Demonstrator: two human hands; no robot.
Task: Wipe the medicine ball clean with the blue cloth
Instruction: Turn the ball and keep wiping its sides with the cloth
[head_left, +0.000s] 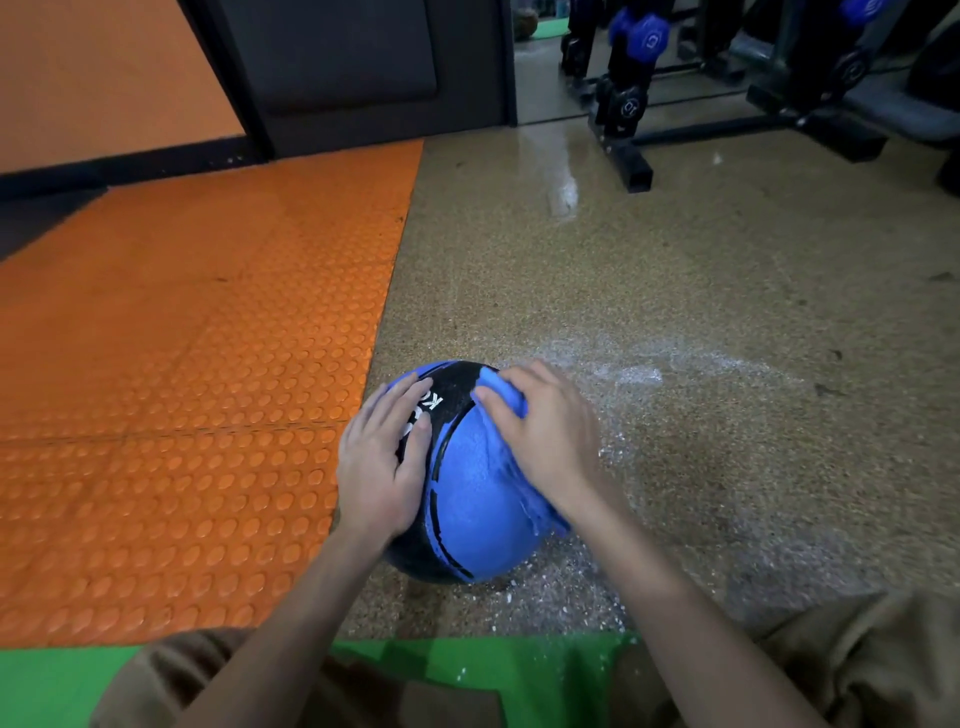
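Observation:
A blue and black medicine ball (467, 519) with white lettering rests on the speckled tan floor in front of me. My left hand (382, 457) lies flat on its left side, fingers spread, touching the black band. My right hand (540, 431) presses the blue cloth (506, 405) against the ball's upper right side. The cloth bunches under my fingers and its edge trails down past my wrist. Most of the cloth is hidden by the hand.
An orange studded mat (182, 389) borders the ball on the left. White powdery residue (649, 374) streaks the floor to the right. A dumbbell rack (628, 104) stands at the far right. A green mat (493, 675) and my knees lie at the bottom.

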